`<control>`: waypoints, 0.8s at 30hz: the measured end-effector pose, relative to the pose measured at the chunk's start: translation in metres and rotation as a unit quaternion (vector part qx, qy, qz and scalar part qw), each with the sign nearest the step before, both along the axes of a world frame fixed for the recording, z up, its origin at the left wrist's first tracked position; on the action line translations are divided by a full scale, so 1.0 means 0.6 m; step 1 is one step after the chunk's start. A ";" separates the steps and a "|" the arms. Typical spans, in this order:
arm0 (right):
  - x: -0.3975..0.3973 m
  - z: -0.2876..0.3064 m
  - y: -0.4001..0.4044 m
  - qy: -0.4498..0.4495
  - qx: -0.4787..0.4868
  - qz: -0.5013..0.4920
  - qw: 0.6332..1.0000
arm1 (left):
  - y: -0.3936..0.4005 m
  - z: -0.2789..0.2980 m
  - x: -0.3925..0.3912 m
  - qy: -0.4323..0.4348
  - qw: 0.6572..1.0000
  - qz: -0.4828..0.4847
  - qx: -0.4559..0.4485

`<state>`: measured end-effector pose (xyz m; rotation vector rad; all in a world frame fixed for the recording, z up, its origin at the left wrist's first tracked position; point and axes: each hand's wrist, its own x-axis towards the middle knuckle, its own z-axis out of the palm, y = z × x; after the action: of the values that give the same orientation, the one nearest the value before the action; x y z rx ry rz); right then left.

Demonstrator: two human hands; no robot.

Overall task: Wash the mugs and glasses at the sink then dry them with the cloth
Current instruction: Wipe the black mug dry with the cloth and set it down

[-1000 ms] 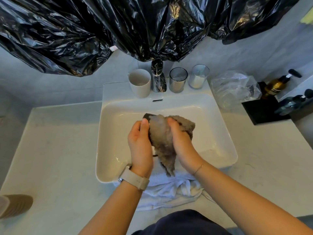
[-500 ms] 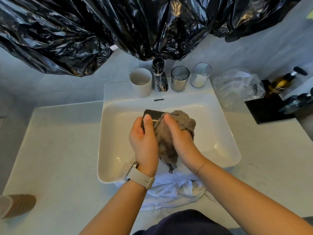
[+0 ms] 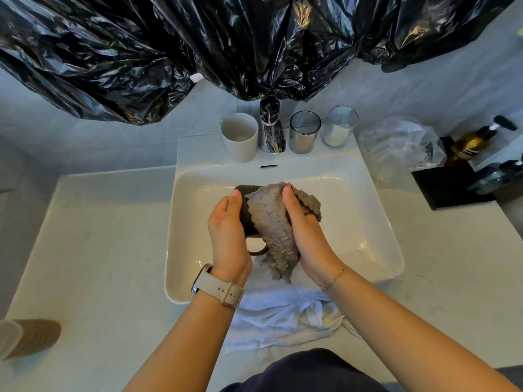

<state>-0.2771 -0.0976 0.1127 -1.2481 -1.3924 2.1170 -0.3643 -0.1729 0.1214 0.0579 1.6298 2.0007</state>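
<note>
No legible text; amber bottle (image 3: 472,145) label too blurred.

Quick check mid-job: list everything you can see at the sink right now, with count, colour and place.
Dark mug: 1, dark brown, held over the basin.
Drying cloth: 1, grey-brown, draped over the mug.
White mug: 1, white, ledge left of the tap.
Glasses: 2, clear, ledge right of the tap.
Tap: 1, chrome, back centre.
Sink: 1, white.
White towel: 1, front edge of the sink.
Black plastic sheet: overhead.
Clear bag: 1, right counter.
Pump bottles: 2, on a black tray.
Left hand: grips the mug.
Right hand: holds the cloth.
</note>
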 end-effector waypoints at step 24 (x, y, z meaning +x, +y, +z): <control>0.021 -0.016 0.002 0.036 0.086 -0.009 0.996 | -0.025 -0.007 0.000 -0.259 0.966 -0.002 0.017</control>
<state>-0.2648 -0.0965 0.1033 -1.1038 -1.4920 1.9622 -0.3645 -0.1877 0.1173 -0.4136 1.2539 1.8375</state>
